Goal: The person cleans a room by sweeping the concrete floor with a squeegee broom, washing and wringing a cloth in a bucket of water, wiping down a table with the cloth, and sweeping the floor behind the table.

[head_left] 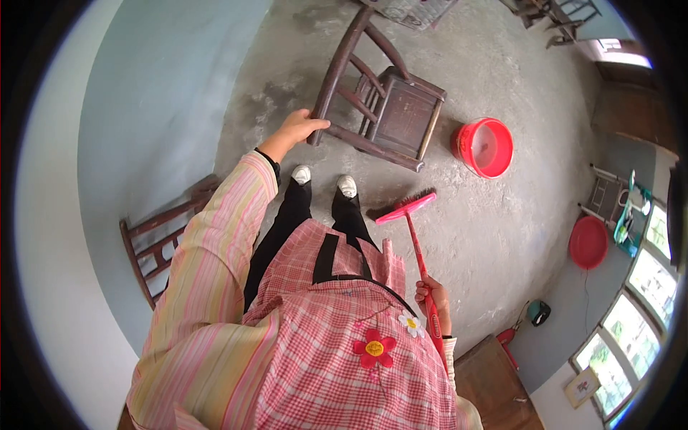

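Note:
A dark wooden chair (405, 115) stands on the grey concrete floor ahead of me. My left hand (297, 129) grips the end of its top rail, with the fingers wrapped round the wood. In my right hand (433, 295) is the red handle of a broom (407, 208), held upright at my right side. The broom's pink head with dark bristles rests on the floor, to the right of my shoes and nearer to me than the chair.
To the right of the chair is a red bucket (487, 147). Another wooden chair (159, 247) stands by the left wall. A red basin (588, 242) and a folded metal stand (603, 195) are at the right wall, near the windows. More wooden furniture (566, 21) is at the far right.

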The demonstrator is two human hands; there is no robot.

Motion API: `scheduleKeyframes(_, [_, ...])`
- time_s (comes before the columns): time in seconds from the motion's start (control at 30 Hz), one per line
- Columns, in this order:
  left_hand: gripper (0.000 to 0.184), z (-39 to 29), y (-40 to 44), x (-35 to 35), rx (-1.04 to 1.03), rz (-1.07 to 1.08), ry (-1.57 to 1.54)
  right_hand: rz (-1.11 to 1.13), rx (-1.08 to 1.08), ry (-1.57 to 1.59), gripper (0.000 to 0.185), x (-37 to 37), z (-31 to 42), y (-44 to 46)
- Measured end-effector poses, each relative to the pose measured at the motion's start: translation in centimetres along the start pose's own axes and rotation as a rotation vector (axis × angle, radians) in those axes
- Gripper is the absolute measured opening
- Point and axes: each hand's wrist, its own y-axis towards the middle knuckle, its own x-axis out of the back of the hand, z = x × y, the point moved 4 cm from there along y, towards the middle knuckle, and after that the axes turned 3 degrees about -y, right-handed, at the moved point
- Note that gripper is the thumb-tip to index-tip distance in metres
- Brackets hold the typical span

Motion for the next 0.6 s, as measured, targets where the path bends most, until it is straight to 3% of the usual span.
scheduleKeyframes(0.03, [0.052,0.3,0.9,-0.4,0.071,0.009,-0.071,-0.008,0.012,0.017,0.010,-0.7,-0.6,0.0])
scheduleKeyframes(0.17, [0.044,0.0,2.8,-2.7,-0.039,-0.036,-0.423,-0.050,0.073,0.002,0.011,-3.1,-2.8,0.0])
scheduleKeyframes(0.3, [0.032,0.2,3.7,-3.7,-0.040,-0.118,-0.460,-0.043,0.095,-0.020,0.012,-4.6,-4.7,0.5])
scheduleKeyframes(0.43, [0.030,-6.5,-2.7,-3.2,-0.029,-0.164,-0.274,-0.055,0.086,-0.035,0.010,-5.7,-4.7,-0.5])
scheduleKeyframes(0.6, [0.022,-5.4,-8.8,5.5,-0.057,-0.223,-0.282,-0.087,0.106,-0.199,0.012,-7.1,-5.3,0.0])
